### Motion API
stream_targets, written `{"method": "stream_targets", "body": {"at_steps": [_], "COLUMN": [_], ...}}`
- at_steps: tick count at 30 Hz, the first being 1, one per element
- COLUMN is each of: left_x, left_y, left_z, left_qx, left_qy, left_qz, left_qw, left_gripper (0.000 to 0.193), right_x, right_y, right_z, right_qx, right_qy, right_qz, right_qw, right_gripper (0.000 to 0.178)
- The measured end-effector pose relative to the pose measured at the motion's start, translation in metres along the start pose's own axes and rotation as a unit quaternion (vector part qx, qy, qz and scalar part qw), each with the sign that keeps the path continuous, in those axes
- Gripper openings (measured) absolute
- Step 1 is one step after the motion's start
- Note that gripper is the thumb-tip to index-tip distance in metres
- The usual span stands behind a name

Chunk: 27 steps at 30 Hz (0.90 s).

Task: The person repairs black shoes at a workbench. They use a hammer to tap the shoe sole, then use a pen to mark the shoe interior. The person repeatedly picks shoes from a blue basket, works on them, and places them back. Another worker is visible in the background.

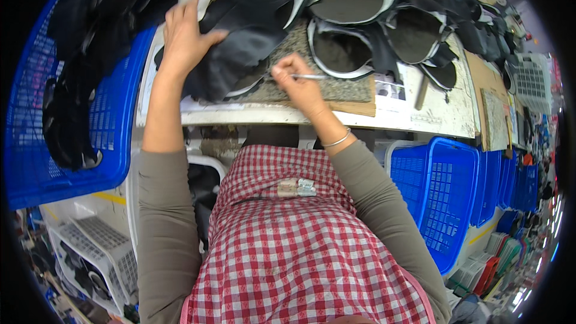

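Observation:
My left hand (186, 42) lies at the left edge of a black leather shoe upper (240, 39), its fingers stretched out and its thumb apart, resting on the leather. Between the closed fingers of my right hand (300, 84) is a thin pen-like tool (312, 76), pointing right. That hand is just right of the black upper, above a speckled stone slab (345, 90). Farther right on the slab sits another upper (341, 51) with a white lined rim and a dark inside. Whether the tool touches anything, I cannot tell.
More dark uppers (417, 33) crowd the back of the white table (450, 105). A dark flat bar (422, 93) lies near its front right. Blue baskets flank me: one with black pieces (123, 144) at left, others (447, 204) at right. A white crate (105, 237) stands lower left.

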<state>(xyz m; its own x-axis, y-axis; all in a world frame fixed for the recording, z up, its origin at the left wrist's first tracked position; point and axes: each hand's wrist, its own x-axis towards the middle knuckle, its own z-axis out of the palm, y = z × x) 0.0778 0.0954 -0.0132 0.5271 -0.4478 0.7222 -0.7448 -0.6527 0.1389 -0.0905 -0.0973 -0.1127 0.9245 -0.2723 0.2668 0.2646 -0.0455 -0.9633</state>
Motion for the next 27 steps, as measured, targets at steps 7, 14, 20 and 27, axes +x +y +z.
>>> {"method": "stream_targets", "body": {"at_steps": [7, 14, 20, 27], "left_x": [-0.023, 0.097, 0.109, -0.012], "left_y": [0.021, -0.006, -0.018, -0.151], "left_z": [-0.096, -0.131, 0.030, -0.040], "left_qx": [-0.172, -0.398, 0.074, 0.170], "left_qy": [-0.183, -0.025, -0.078, 0.084], "left_qz": [-0.103, -0.100, -0.151, -0.040], "left_qw": [0.963, 0.911, 0.983, 0.981], "left_gripper": [0.048, 0.022, 0.074, 0.074], "right_x": [-0.067, -0.059, -0.012, 0.045], "right_y": [-0.030, -0.057, -0.058, -0.051], "right_z": [-0.063, -0.066, -0.009, -0.002], "right_qx": [0.032, 0.025, -0.117, -0.203], "right_qy": [-0.003, -0.025, -0.065, -0.123], "right_qz": [0.091, -0.024, -0.061, -0.162], "right_qw": [0.995, 0.999, 0.989, 0.958], "right_gripper": [0.027, 0.032, 0.029, 0.054]}}
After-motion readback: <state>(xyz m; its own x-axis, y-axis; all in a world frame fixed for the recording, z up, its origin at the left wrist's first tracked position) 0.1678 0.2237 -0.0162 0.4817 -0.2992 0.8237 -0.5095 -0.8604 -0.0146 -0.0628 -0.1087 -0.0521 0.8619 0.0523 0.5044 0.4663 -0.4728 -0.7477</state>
